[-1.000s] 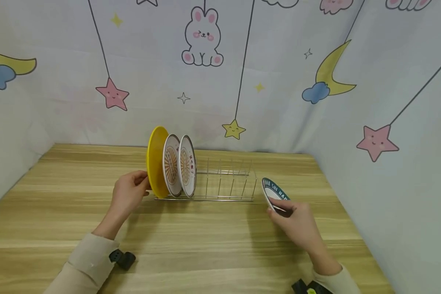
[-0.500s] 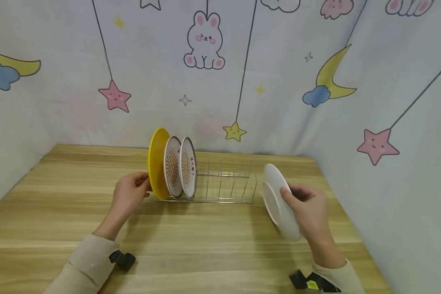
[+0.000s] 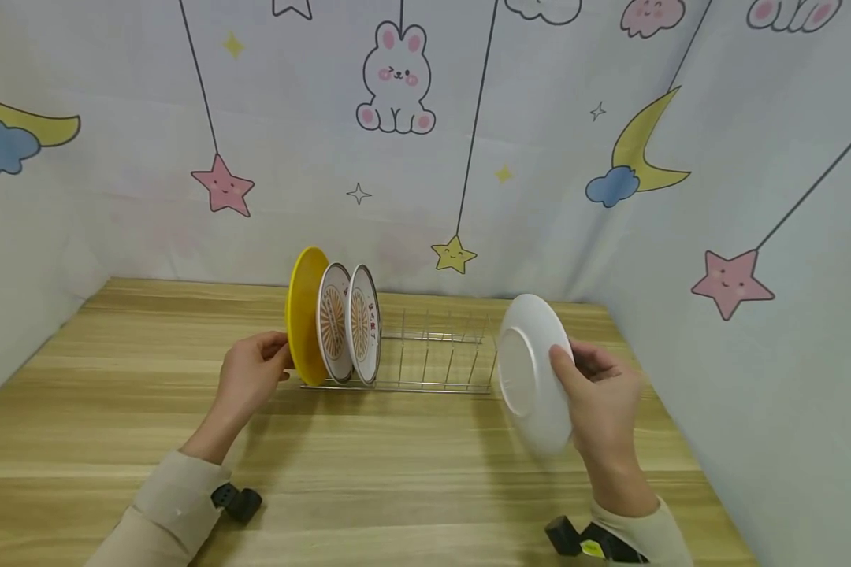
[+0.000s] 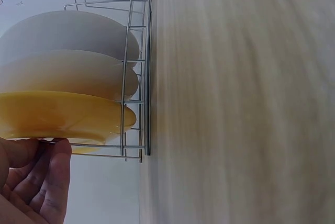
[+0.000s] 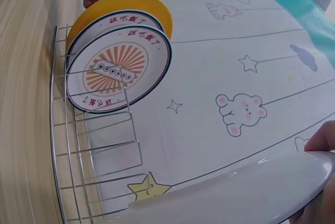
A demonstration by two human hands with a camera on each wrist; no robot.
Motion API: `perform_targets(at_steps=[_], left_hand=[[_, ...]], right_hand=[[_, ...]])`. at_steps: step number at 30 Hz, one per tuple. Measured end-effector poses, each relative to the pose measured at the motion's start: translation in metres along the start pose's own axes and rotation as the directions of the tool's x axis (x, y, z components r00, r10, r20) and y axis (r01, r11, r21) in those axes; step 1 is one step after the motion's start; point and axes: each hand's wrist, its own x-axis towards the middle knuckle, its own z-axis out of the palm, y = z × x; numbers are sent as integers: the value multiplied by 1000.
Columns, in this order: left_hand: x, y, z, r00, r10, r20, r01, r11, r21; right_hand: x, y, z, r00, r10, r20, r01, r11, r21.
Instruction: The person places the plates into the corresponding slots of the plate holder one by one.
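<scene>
While clamping white plate (image 3: 536,378) in right fingers (image 5: 324,137), pinches rack (image 4: 147,72) with left fingers (image 4: 58,169), clear only from left wrist. Has brought plate nearer rack.

grip (image 4: 39,182) on wire rack (image 4: 147,88) beside yellow plate (image 4: 63,114)
</scene>
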Motion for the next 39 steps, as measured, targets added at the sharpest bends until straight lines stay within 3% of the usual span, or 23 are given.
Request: perform_targets(at_steps=[9,20,26,39], left_hand=[[-1,1,0,1000,-2,2,2,1000,-3],[0,0,-1,1000,-11,2,11,1000,2],[2,0,-2,1000,-16,0,16,1000,1],[4,-1,-2,1000,-21,-4,21,1000,3]], right_hand=[[-3,-10,12,994,-104,-38,108,987,122],[-9,-24,26,985,-156,-72,166,969,181],[-8,-30,36,975,-205,-82,219,944,246],[-15,-34,73,978,-205,-39,206,919,335]])
